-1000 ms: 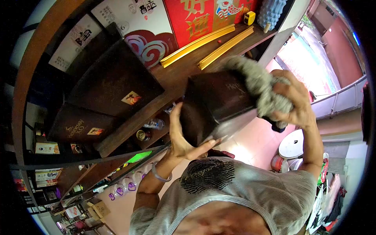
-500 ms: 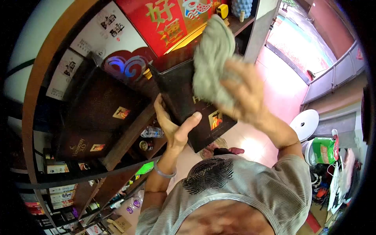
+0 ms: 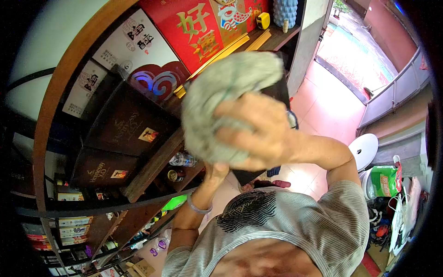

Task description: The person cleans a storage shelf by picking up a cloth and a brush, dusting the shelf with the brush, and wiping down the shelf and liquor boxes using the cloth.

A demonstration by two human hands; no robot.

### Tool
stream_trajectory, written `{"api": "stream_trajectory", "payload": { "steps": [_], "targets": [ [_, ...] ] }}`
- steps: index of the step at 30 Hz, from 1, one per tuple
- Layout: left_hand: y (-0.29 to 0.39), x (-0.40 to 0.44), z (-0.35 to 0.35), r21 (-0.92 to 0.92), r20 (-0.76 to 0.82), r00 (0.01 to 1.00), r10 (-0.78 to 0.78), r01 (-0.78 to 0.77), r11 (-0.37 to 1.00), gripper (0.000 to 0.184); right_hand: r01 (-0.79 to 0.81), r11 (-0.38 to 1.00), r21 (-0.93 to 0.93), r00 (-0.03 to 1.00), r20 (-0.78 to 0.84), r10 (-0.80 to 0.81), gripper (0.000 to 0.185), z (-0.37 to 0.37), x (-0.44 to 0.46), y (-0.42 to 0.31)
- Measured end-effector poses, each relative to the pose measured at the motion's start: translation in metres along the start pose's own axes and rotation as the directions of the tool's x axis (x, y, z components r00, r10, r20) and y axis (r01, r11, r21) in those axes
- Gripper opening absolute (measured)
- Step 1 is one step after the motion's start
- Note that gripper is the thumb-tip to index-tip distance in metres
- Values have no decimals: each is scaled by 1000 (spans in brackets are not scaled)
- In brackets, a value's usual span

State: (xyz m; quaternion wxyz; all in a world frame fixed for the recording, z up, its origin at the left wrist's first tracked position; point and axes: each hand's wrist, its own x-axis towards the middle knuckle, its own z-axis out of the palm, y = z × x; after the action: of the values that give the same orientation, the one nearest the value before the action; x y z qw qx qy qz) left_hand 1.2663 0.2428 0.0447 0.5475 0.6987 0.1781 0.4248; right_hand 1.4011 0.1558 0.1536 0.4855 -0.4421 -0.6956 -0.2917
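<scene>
My right hand (image 3: 258, 131) is closed on a crumpled grey-green cloth (image 3: 200, 104), its fingers bent into the fabric and slightly blurred. The cloth lies over most of a dark gift box (image 3: 275, 94), whose edges show above and below it. From beneath, my left hand (image 3: 216, 173) holds that box; its fingers are mostly hidden by the cloth. On the shelf to the left, another dark Hennessy box (image 3: 134, 127) stands beside a similar Hennessy XO box (image 3: 104, 168).
White boxes (image 3: 131, 41) and a red gift box (image 3: 194, 27) line the curved shelf (image 3: 55, 97). A yellow tape measure (image 3: 263, 21) sits near a blue bumpy vase (image 3: 285, 11). Below are a bottle (image 3: 183, 159) and a can (image 3: 175, 175). A green bag (image 3: 385, 180) stands at right.
My right hand and the cloth have moved left and down across the box, covering its front and much of my left hand. My left hand still holds the box.
</scene>
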Motion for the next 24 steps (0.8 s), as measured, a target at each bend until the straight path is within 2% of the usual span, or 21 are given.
{"api": "stream_trajectory", "payload": {
  "steps": [2,4,5,6,8,10,15,18,19,22,23,24],
  "targets": [
    [-41,-12,-18,384,48,989,136,-145,912,72,143,990,1,981,134,-142,21,0,6,-15],
    [-70,-19,-31,688,144,960,241,-272,673,64,120,985,-121,991,71,-112,25,-3,4,-10],
    [-18,-6,-16,321,70,992,104,-121,939,73,108,979,-174,994,44,-102,29,-6,3,-4],
    [34,8,0,-129,-5,999,-35,34,991,83,102,972,-211,995,35,-97,29,-14,2,7],
    [37,11,-8,-341,-47,987,-151,126,931,77,-5,961,-276,998,61,23,29,-31,-7,20],
    [41,16,-12,-445,-78,979,-189,136,885,76,-152,930,-336,985,24,169,38,-42,-21,29],
    [52,28,-12,-559,-141,974,-179,71,826,76,-478,859,-185,878,-81,472,37,-35,-61,9],
    [55,33,-11,-526,-167,977,-133,26,850,76,-740,666,94,658,-105,746,33,-28,-96,7],
    [53,33,-11,-490,-183,976,-119,15,872,74,-856,416,308,428,-31,903,30,-28,-98,-1],
    [52,33,-7,-331,-203,978,-54,-16,943,72,-793,148,591,169,-20,985,28,-15,-119,-2],
    [56,34,-4,-348,-191,981,-39,-31,937,72,-665,-71,744,20,113,993,35,-11,-125,1],
    [61,35,1,-366,-180,983,-21,-47,929,73,-472,-259,842,-11,289,957,40,-11,-128,3]
  ]
}}
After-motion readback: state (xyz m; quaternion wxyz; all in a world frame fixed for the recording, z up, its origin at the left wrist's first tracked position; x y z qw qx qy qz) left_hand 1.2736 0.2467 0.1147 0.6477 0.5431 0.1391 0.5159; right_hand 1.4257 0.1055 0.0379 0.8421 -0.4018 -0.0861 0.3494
